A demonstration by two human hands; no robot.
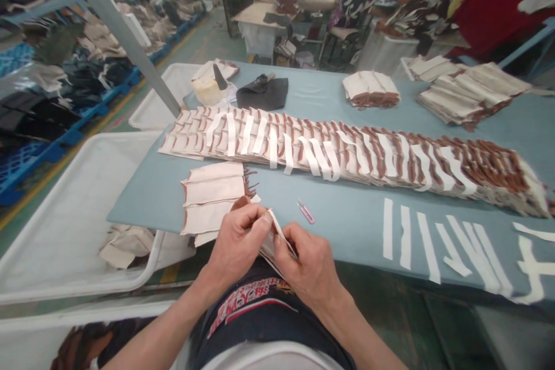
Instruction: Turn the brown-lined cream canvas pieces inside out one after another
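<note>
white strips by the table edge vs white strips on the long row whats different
The loose strips lie on the blue table top; the row's strips rest on overlapped fabric pieces. The loose ones sit nearer the front edge than the row's strips. Both are narrow and white.

I can't read anything clearly from here (the red lettering (247, 303) is too warped). It's printed on the dark shirt (260, 324) just below the wearer's left hand (234, 248).

We see pink metal thread snips (306, 212) on the pale blue table (355, 225), white fabric strips (428, 248) at lower right, and a white plastic bin (73, 225) at left.
</note>
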